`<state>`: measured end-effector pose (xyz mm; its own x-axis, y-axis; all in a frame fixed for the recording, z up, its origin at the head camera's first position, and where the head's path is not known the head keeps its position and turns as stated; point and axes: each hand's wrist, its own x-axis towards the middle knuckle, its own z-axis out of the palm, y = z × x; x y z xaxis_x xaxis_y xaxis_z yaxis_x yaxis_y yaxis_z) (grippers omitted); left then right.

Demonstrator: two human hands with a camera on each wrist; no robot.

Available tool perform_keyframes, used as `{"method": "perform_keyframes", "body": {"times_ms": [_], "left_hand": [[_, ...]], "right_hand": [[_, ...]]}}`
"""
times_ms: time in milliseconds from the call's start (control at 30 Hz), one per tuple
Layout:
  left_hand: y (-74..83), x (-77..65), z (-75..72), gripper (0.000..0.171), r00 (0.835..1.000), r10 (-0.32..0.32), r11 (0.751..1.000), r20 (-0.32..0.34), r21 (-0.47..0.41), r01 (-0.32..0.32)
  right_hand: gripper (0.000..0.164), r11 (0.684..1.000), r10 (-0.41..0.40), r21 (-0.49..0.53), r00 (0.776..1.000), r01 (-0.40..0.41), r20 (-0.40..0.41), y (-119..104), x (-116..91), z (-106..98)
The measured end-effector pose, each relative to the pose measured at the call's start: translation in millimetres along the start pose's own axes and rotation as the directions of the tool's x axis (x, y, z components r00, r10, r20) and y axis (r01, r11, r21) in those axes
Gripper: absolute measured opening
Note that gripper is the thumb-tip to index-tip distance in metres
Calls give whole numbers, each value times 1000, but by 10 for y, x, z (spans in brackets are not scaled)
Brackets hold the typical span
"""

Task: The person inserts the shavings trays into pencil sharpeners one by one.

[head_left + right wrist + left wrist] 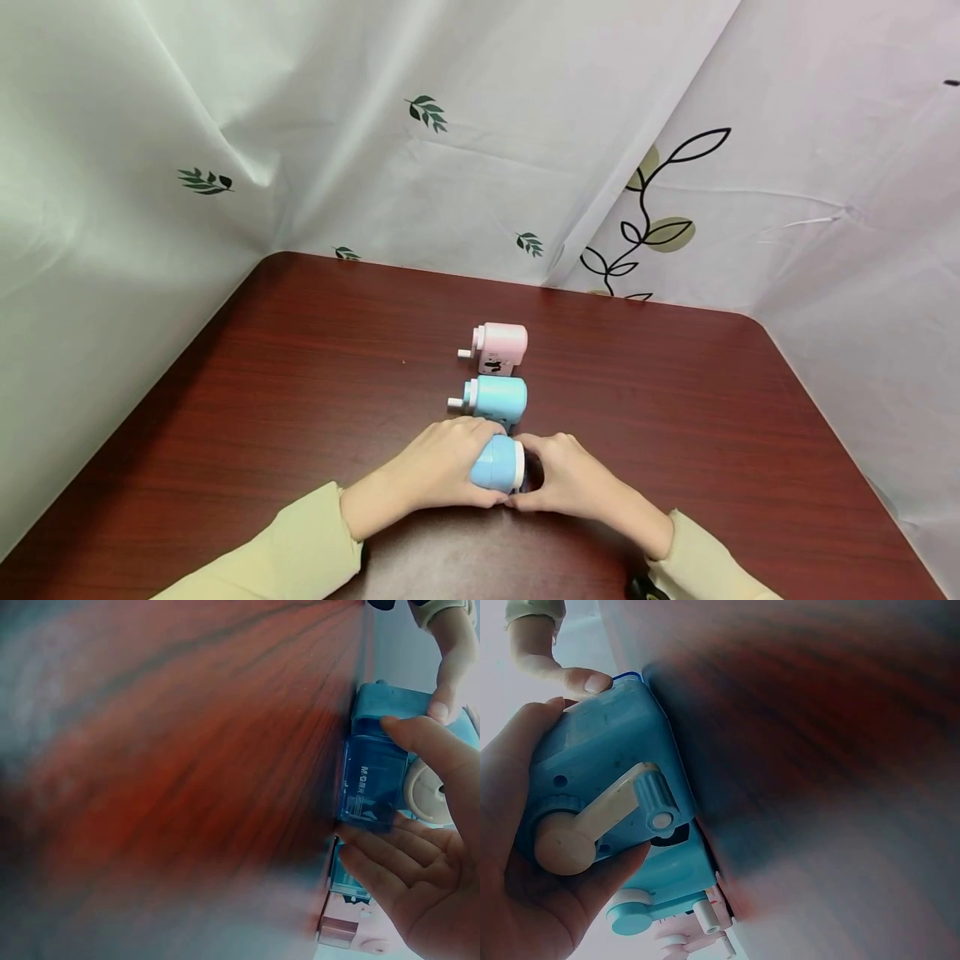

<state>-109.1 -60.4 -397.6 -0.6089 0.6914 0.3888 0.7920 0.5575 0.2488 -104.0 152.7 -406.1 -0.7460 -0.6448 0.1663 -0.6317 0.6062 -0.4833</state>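
A blue hand-crank pencil sharpener (495,465) stands on the table between both hands. My left hand (442,462) grips its body from the left, thumb on the near side and fingers over the far side. In the left wrist view its cream crank arm (611,806) with a blue knob faces the camera. My right hand (566,475) holds the opposite end, thumb and fingers either side of the see-through blue shavings drawer (371,784). The drawer sits in the body, below a cream ring (427,791).
Directly behind stands a light blue pencil sharpener (501,398), and farther back a pink one (504,343); both cranks point left. All are in a row on the dark red-brown table (337,350). A white leaf-patterned curtain (487,183) hangs around the table's back and sides.
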Motion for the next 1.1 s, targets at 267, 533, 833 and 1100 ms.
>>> {"method": "perform_keyframes", "body": {"times_ms": [267,533,833,1100], "left_hand": [[7,-2,-11,64,1000,-11,1000,20,7,10],[9,-2,-15,65,999,-18,1000,38,14,18],[5,-3,-12,65,999,-14,1000,31,13,14],[-1,-2,0,64,999,-15,1000,28,6,15]], "right_hand": [[54,1000,-4,24,1000,4,5,-1,-14,-5],[65,1000,9,20,1000,-9,2,8,-14,-19],[60,999,18,41,1000,-18,17,20,-49,-54],[52,997,15,71,999,-17,31,14,-28,-29]]}}
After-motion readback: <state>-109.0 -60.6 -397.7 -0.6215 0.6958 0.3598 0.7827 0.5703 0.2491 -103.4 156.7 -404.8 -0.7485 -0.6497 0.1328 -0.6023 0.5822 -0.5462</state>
